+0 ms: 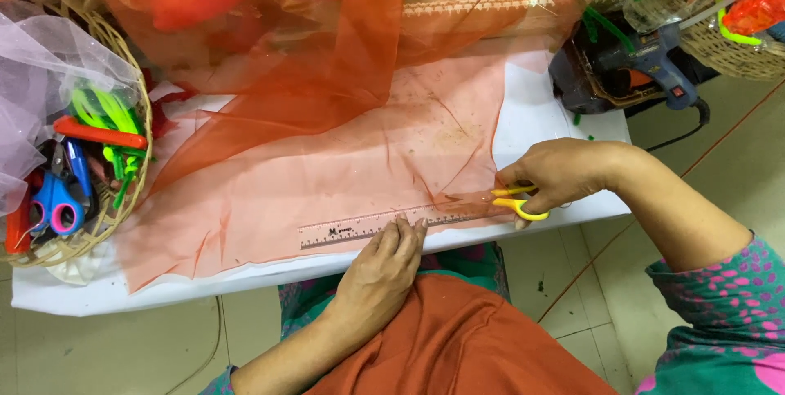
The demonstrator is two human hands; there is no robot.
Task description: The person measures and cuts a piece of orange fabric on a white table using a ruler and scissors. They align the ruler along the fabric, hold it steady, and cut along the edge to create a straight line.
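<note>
**Ruler Pinned, Scissors at the Fabric Edge**

While your left hand (383, 262) presses flat, fingers together, on the clear ruler (392, 222), your right hand (556, 176) grips the yellow-handled scissors (519, 203) at the ruler's right end. Orange sheer fabric (343, 166) lies under both hands on the white board (531, 109). A wicker basket (123, 199) sits well left of your left hand.

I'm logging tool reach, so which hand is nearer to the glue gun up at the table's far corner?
The right. The right hand, holding yellow scissors, sits just below the glue gun; the left hand presses the ruler farther away.
</note>
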